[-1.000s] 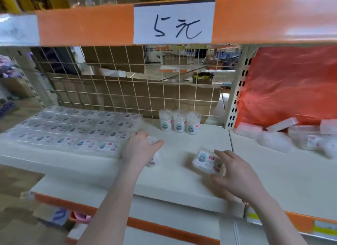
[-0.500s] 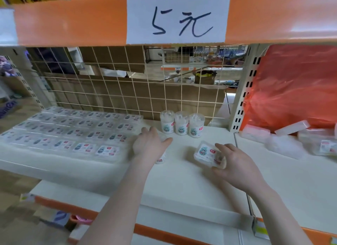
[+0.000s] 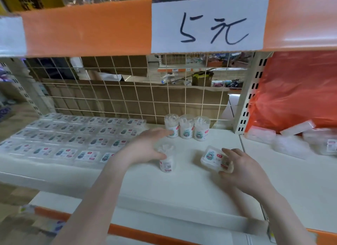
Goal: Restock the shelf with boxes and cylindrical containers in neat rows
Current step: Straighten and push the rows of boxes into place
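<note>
A clear cylindrical container of cotton swabs (image 3: 167, 161) stands upright on the white shelf (image 3: 182, 188). My left hand (image 3: 145, 146) is around its upper part, thumb at the front and fingers reaching behind. My right hand (image 3: 238, 169) holds a flat clear box with a cartoon label (image 3: 212, 158), tilted on the shelf. A row of three more cylindrical containers (image 3: 187, 127) stands at the back by the wire grid. Several flat boxes lie in neat rows (image 3: 73, 137) on the left.
A wire grid (image 3: 127, 98) closes the back of the shelf. A perforated upright (image 3: 246, 102) divides it from the right bay, where loose clear boxes (image 3: 295, 137) lie before an orange bag (image 3: 295, 91). An orange beam with a price sign (image 3: 209, 24) hangs overhead.
My left hand has pushed the cylindrical container farther back on the shelf and stood it upright. My right hand has stayed on the flat box, shifting slightly.
</note>
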The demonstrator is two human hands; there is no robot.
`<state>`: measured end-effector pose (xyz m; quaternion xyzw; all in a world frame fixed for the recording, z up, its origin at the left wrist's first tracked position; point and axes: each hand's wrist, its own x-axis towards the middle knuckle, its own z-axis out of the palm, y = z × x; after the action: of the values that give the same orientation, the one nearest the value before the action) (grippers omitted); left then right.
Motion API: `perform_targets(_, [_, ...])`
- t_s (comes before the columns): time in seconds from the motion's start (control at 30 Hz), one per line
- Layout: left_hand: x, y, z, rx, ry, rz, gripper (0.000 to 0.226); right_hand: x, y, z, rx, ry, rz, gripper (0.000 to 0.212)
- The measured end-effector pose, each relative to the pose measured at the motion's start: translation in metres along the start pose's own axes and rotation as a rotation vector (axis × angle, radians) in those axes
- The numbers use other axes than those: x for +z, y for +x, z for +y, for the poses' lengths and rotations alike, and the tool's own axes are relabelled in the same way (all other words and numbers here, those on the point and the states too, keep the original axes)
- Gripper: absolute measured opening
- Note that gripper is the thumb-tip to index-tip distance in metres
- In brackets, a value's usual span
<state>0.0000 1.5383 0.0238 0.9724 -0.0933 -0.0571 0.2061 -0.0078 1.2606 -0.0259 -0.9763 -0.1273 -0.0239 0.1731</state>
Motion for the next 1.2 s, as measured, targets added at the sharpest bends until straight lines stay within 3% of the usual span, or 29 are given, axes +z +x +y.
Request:
perform_targets(0.1, [-0.003,0.002,-0.006,0.098,0.021,-0.068,0.066,0.002,0.003,-0.007,0.014,0.001,0.013,0.072])
perform_targets(0.27, [-0.005,0.008,-0.002,0.090,0.067,-0.090,0.054,0.003,0.007,-0.013,0.035,-0.008,0.044,0.073])
perform_targets(0.73, [0.007,0.035,-0.004,-0.188,0.139,0.148,0.059,0.007,0.002,-0.018,0.074,-0.017,0.074,0.073])
perform_targets(1.2, [0.012,0.054,0.006,-0.293,0.242,0.283,0.062,0.000,-0.003,-0.010,0.078,-0.011,0.085,0.073])
